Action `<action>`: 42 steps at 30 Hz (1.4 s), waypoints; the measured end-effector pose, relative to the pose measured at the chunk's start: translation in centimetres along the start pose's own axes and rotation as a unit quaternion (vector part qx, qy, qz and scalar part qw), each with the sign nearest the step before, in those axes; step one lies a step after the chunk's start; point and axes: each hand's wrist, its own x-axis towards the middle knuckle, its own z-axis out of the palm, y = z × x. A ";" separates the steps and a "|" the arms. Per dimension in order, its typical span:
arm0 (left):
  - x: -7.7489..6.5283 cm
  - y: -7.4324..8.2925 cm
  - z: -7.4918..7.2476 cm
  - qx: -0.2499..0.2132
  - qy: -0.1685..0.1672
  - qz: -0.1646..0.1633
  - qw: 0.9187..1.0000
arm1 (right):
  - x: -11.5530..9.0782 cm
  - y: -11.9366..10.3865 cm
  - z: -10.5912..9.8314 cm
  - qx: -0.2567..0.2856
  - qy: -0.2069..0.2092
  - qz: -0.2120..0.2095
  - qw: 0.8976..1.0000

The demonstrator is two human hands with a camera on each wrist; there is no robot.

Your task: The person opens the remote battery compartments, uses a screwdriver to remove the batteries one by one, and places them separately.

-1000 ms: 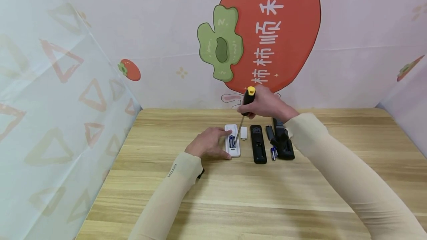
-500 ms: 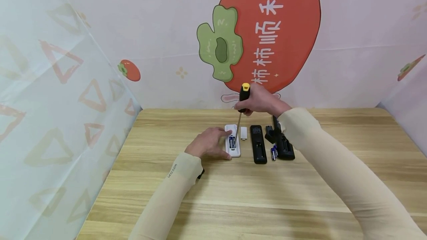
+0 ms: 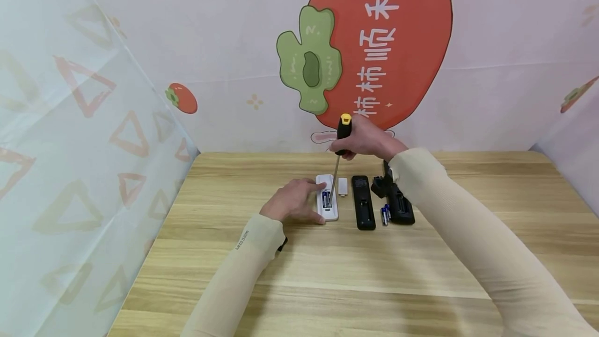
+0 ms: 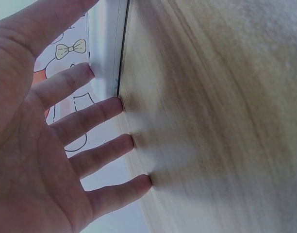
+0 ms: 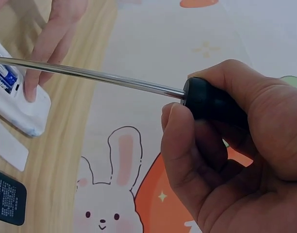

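My left hand (image 3: 294, 199) rests beside a white remote control (image 3: 331, 215) on the wooden table, its straight fingers touching the remote. Spread, nearly straight fingers (image 4: 97, 114) show in the left wrist view. The remote's battery bay is uncovered, and blue batteries (image 3: 325, 199) lie inside it. My right hand (image 3: 367, 137) grips the black and yellow handle of a screwdriver (image 3: 344, 128). Its long metal shaft (image 5: 114, 81) slants down to the battery bay in the head view. Whether the tip touches a battery cannot be told.
A white battery cover (image 3: 343, 186) lies just right of the white remote. Farther right are a black remote (image 3: 363, 203) with its bay uncovered, loose blue batteries (image 3: 385, 215) and a second black remote (image 3: 401, 208), partly hidden by my right arm. A printed cloth (image 3: 234, 56) hangs behind the table.
My right hand has shifted slightly left and the screwdriver stands more upright than a second ago, with little movement in the last half second. My left hand and the white remote hold still.
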 end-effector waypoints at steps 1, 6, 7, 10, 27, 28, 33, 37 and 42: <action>0.0 0.0 0.0 -0.001 0.000 -0.001 1.000 | -0.1 0.0 0.0 -0.003 0.002 0.000 1.000; -0.1 0.1 0.0 -0.003 0.000 -0.005 1.000 | -1.0 -0.2 0.4 -0.018 0.008 -0.018 1.000; -0.1 0.1 0.0 -0.004 0.000 -0.004 1.000 | -1.3 -0.3 0.5 -0.025 0.008 -0.024 0.999; -0.1 0.1 0.0 -0.009 0.000 -0.003 1.000 | -2.2 -0.5 0.9 -0.051 0.013 -0.046 0.998; -0.2 0.1 0.0 -0.043 0.002 -0.015 0.999 | -4.9 -1.6 3.3 -0.084 0.048 -0.129 0.987; -0.2 0.1 0.0 -0.044 0.002 -0.015 0.999 | -4.9 -1.6 3.4 -0.087 0.051 -0.129 0.987; -0.1 0.0 0.0 -0.036 0.001 -0.010 0.999 | -5.1 -1.9 3.8 -0.098 0.063 -0.152 0.982; -0.1 0.0 0.1 -0.030 -0.001 -0.010 1.000 | -5.6 -1.8 4.1 -0.108 0.060 -0.169 0.978; 0.0 0.0 0.1 -0.022 -0.001 -0.014 1.000 | -6.2 -1.6 4.5 -0.122 0.061 -0.195 0.971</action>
